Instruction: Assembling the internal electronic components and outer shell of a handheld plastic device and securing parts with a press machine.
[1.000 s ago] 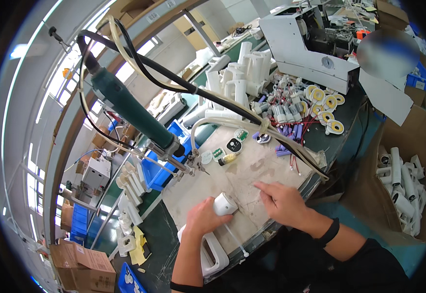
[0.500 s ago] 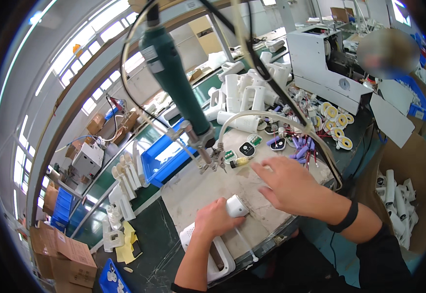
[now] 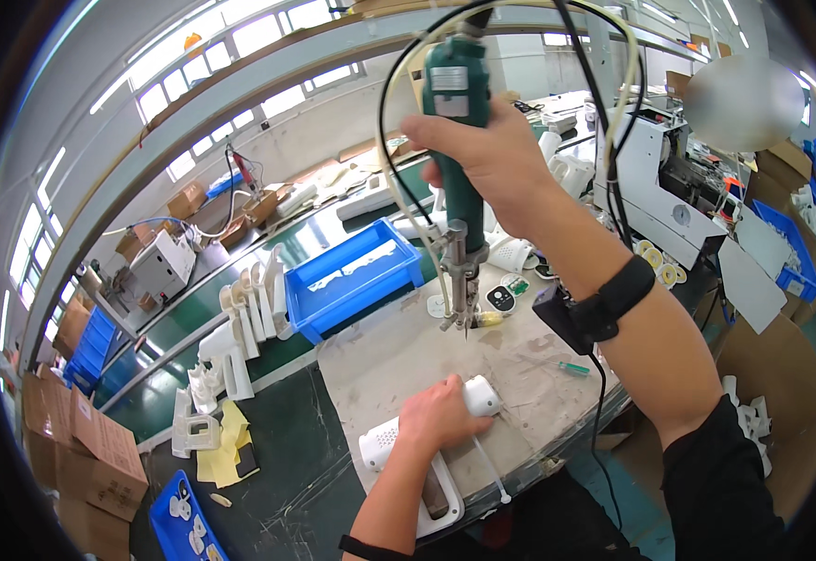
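Note:
My right hand (image 3: 501,164) is wrapped round the green hanging electric screwdriver (image 3: 465,210), whose bit points down over the work mat (image 3: 371,355). My left hand (image 3: 434,418) grips a white plastic appliance housing (image 3: 484,397), which lies on the mat near the table's front edge. A perforated end and a looped handle of this housing show beside my left wrist. From under my fingers a thin white rod with a round tip sticks out toward me. The screwdriver's tip hangs above the housing, apart from it. Part of the housing is hidden under my palm.
Behind the mat stands a blue tray (image 3: 307,323). Small round black and green parts (image 3: 501,298) lie by the screwdriver; a small green object (image 3: 573,368) is at right. White plastic parts (image 3: 230,360) and yellow paper (image 3: 229,449) lie at left. A white machine (image 3: 656,210) stands back right.
My right hand has risen from above the mat and closed round the screwdriver. The view has shifted, and the screwdriver hangs more upright. My left hand still holds the housing.

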The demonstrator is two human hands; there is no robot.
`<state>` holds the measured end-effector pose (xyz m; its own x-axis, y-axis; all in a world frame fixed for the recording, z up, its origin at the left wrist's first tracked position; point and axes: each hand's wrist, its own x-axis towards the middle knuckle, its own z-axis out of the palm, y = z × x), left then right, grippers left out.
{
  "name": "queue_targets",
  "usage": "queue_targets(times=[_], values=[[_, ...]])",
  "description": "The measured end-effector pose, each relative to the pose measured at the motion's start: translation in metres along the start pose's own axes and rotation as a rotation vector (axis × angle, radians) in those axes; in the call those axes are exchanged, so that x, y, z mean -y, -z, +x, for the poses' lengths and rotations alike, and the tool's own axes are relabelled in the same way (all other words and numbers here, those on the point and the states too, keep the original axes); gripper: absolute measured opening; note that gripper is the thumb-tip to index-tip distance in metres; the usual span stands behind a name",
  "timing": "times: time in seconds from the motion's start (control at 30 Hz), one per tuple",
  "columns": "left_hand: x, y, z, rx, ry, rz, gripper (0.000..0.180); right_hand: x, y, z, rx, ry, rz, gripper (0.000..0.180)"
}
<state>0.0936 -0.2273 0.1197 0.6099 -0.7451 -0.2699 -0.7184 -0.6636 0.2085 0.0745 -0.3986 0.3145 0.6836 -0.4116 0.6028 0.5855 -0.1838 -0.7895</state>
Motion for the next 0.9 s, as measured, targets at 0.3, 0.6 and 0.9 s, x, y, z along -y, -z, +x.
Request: queue_targets(times=[0.3,0.6,0.9], values=[[0.005,0.000,-0.001,-0.022,-0.021,-0.037,0.058,-0.006,-0.034,-0.044,-0.113,-0.065,0.020,0.024],[0.005,-0.007,0.004,-0.042,-0.041,-0.034,0.067,-0.015,-0.036,-0.053,-0.102,-0.067,-0.032,0.023],[-0.001,0.003,-0.002,0.032,0.025,-0.006,0.063,-0.036,-0.037,-0.062,-0.032,-0.091,-0.070,0.024]])
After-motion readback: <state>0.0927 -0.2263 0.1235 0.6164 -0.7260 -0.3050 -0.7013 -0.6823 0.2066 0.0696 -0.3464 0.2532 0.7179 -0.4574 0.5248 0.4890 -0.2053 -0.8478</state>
